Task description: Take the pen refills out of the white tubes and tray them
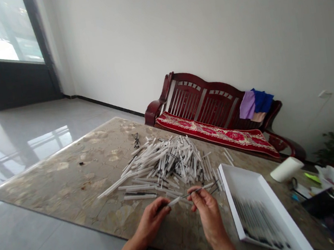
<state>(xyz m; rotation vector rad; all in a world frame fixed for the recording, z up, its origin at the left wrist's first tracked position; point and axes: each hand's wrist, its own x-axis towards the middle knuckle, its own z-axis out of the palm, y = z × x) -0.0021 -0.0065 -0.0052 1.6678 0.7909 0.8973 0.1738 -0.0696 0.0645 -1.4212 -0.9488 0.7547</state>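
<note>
In front of me, both hands are closed on slender pieces above the near part of the table. My left hand [157, 212] pinches the end of a translucent white tube [175, 201]. A thin dark rod [189, 195] runs from the tube's right end into the fingers of my right hand [205, 204]. Whether the rod sits inside the tube I cannot tell. Past my right fingers, a whitish piece and dark tips stick out. Just beyond the hands lies a loose heap of white tubes [159, 162], with dark rods among them.
Right of my right hand, a white open box [249, 177] holds a row of thin dark-ended sticks [259, 219]. Folded black glasses [136, 140] lie behind the heap on the patterned table [99, 165]. A white roll [286, 169] and a black cup [325, 203] stand far right.
</note>
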